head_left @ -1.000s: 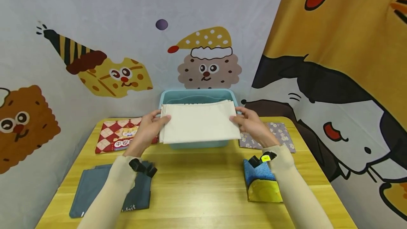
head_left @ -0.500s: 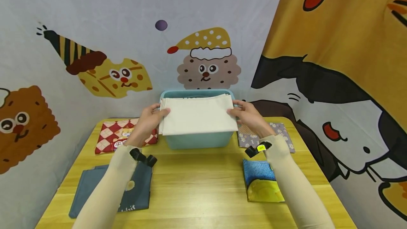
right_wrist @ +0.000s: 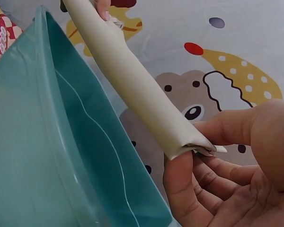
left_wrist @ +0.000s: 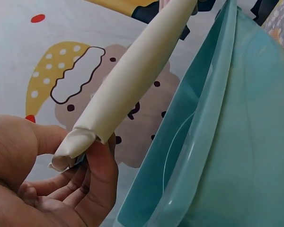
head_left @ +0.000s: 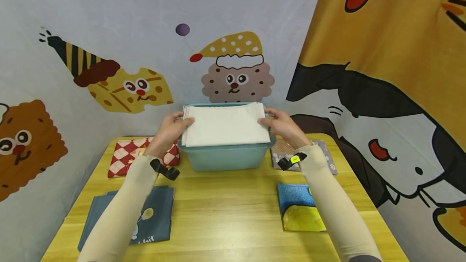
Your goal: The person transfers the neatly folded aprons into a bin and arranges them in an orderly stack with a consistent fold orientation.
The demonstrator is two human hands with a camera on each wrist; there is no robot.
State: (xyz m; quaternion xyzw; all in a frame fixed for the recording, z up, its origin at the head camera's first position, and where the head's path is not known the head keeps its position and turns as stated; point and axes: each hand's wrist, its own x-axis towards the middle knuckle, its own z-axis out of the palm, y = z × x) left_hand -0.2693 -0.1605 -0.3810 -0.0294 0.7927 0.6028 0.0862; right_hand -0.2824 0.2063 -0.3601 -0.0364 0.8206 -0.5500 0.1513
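Note:
My left hand (head_left: 170, 129) pinches the left end of a folded cream cloth (head_left: 225, 126), thumb on top and fingers beneath. At the opposite end my right hand (head_left: 283, 125) pinches it the same way. The cloth is stretched flat between them, above the opening of a light teal plastic bin (head_left: 227, 159). Both wrist views show the cloth's rolled-looking folded edge apart from the bin's rim (left_wrist: 203, 123). A thin pale line runs along the bin's inner wall (right_wrist: 90, 113). Most of the bin's inside is hidden by the cloth in the head view.
On the wooden table (head_left: 218, 213) lie a red-and-white checked folded cloth (head_left: 123, 155), a dark blue-grey one (head_left: 156, 213), a blue-and-yellow one (head_left: 298, 209) and a grey floral one (head_left: 327, 155). A printed cartoon curtain (head_left: 145, 31) hangs right behind the bin.
Both hands have carried the cream cloth up and away from me, toward the back of the bin. More of the bin's front wall and front rim now shows below it.

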